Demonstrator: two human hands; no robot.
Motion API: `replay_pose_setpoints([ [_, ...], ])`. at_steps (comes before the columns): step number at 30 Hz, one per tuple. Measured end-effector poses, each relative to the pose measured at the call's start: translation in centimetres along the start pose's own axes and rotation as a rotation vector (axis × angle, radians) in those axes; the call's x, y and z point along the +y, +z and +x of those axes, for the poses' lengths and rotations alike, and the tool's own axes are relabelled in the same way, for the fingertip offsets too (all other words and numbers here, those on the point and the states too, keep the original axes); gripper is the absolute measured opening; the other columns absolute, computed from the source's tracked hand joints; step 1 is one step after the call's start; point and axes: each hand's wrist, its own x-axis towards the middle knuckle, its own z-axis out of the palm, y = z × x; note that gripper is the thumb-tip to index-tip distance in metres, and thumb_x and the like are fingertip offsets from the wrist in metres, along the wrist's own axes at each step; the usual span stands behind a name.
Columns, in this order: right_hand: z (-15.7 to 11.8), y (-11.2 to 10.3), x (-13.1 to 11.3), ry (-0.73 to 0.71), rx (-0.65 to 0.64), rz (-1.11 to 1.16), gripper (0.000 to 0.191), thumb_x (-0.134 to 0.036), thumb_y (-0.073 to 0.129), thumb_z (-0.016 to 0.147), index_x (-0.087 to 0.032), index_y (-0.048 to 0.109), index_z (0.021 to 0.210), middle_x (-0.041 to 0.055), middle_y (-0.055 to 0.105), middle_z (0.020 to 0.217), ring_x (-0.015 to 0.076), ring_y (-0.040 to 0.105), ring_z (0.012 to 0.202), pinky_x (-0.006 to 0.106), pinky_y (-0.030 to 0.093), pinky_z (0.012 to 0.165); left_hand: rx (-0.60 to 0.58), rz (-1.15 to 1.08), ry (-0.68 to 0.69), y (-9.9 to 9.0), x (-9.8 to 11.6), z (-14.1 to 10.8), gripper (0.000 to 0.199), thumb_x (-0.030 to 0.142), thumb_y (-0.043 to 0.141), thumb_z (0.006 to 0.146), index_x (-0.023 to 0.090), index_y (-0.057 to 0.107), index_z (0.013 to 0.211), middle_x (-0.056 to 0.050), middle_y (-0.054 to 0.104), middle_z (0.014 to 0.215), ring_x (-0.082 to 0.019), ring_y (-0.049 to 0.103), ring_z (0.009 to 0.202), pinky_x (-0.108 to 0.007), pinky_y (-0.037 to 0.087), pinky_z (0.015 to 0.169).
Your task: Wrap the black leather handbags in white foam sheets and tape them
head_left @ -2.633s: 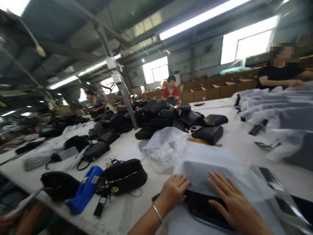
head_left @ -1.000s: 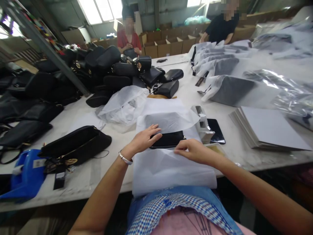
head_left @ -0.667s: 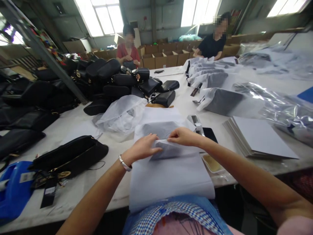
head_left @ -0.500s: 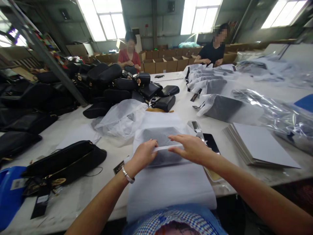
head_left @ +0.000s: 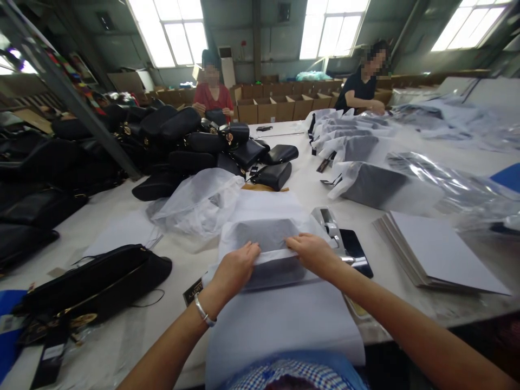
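Observation:
A dark handbag (head_left: pixel 276 273) lies in front of me, wrapped in thin white tissue paper (head_left: pixel 280 250) that lets its dark shape show through. My left hand (head_left: pixel 235 268) pinches the folded edge of the paper at the left. Across from it, my right hand (head_left: pixel 313 253) grips the same fold at the right with closed fingers. White paper sheets (head_left: pixel 284 317) are spread beneath the bag. By my left wrist, a black hang tag (head_left: pixel 193 290) sticks out. Close to my right hand are a silver tape dispenser (head_left: pixel 326 219) and a phone (head_left: pixel 355 250).
A black bag (head_left: pixel 109 281) lies at left, before a large pile of black bags (head_left: pixel 199 142). Crumpled translucent wrapping (head_left: pixel 199 200) sits ahead. Wrapped bags (head_left: pixel 376 187) and stacked grey boards (head_left: pixel 449 249) are at right. Two people work across the table, before cardboard boxes (head_left: pixel 266 110).
My right hand's fingers, spread before, have closed on the paper fold. My left hand still grips it. The person at the far right has reached toward the wrapped items.

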Motion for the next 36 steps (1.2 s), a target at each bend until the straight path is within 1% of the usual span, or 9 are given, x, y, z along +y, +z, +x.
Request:
replay_pose_setpoints([
  [3,0.2,-0.2,0.7,0.107,-0.046,0.052,0.024,-0.010,0.057,0.084,-0.022,0.066,0.103,0.0042,0.075,0.089,0.0219,0.069,0.083,0.028,0.041,0.067,-0.013,0.021,-0.034,-0.4,-0.5,0.2,0.031,0.004,0.049,0.088,0.022,0.056,0.112,-0.004,0.072,0.104,-0.021,0.071,0.095,-0.030,0.055,0.080],
  [6,0.7,-0.4,1.4,0.172,-0.052,0.093,0.018,-0.019,0.058,0.089,-0.025,0.069,0.102,0.0037,0.076,0.087,0.0211,0.069,0.081,0.027,0.035,0.065,-0.020,0.047,-0.076,-0.7,-0.9,0.8,0.020,0.015,0.048,0.094,0.024,0.060,0.108,-0.003,0.074,0.088,-0.022,0.072,0.080,-0.028,0.051,0.067],
  [16,2.0,1.7,2.6,0.249,0.131,0.139,0.024,-0.044,0.055,0.096,-0.023,0.067,0.094,0.0028,0.074,0.087,0.0201,0.067,0.079,0.028,0.028,0.061,0.045,0.103,-0.122,-0.9,-1.8,2.6,0.018,0.035,0.047,0.101,0.025,0.062,0.100,-0.001,0.074,0.082,-0.020,0.071,0.075,-0.025,0.042,0.060],
  [20,2.3,2.3,2.6,0.304,0.144,0.164,0.027,-0.047,0.055,0.096,-0.022,0.066,0.092,0.0029,0.074,0.086,0.0204,0.067,0.080,0.029,0.028,0.060,0.087,0.125,-0.119,-1.0,-2.2,3.2,0.017,0.034,0.050,0.100,0.024,0.063,0.102,-0.003,0.074,0.089,-0.021,0.070,0.081,-0.028,0.047,0.065],
  [23,2.4,2.2,2.5,0.327,0.129,0.167,0.028,-0.047,0.055,0.096,-0.022,0.066,0.090,0.0025,0.074,0.085,0.0207,0.068,0.081,0.029,0.029,0.061,0.130,0.145,-0.116,-1.3,-2.2,3.5,0.018,0.028,0.049,0.100,0.022,0.062,0.111,-0.006,0.074,0.101,-0.022,0.069,0.091,-0.036,0.050,0.088],
  [27,2.3,2.4,2.6,0.341,0.130,0.158,0.029,-0.048,0.055,0.096,-0.022,0.066,0.090,0.0028,0.074,0.084,0.0204,0.068,0.081,0.030,0.030,0.061,0.376,0.192,-0.071,-0.4,-0.6,2.7,0.032,0.016,0.043,0.101,0.021,0.056,0.130,-0.008,0.067,0.128,-0.024,0.059,0.123,-0.054,0.024,0.119],
  [29,2.4,2.7,2.6,0.337,0.148,0.158,0.029,-0.048,0.055,0.096,-0.022,0.066,0.090,0.0025,0.074,0.084,0.0204,0.068,0.080,0.029,0.031,0.061,0.432,0.178,0.037,1.1,0.7,2.1,0.034,0.014,0.043,0.101,0.021,0.057,0.131,-0.007,0.066,0.131,-0.022,0.057,0.126,-0.050,0.027,0.120],
  [32,2.6,3.1,2.7,0.359,0.189,0.161,0.025,-0.047,0.059,0.094,-0.023,0.066,0.089,0.0014,0.075,0.084,0.0212,0.068,0.079,0.029,0.033,0.060,0.338,0.164,0.112,3.7,2.3,1.7,0.031,0.017,0.049,0.099,0.019,0.061,0.127,-0.008,0.063,0.136,-0.025,0.056,0.129,-0.045,0.044,0.111],
  [36,2.4,2.7,3.3,0.429,0.282,0.112,0.016,-0.033,0.060,0.094,-0.024,0.064,0.106,0.0034,0.074,0.101,0.0230,0.068,0.085,0.030,0.041,0.066,0.226,0.196,-0.016,5.1,2.8,2.4,0.042,0.020,0.062,0.093,0.025,0.057,0.134,-0.008,0.050,0.150,-0.033,0.045,0.139,-0.057,0.046,0.107],
])
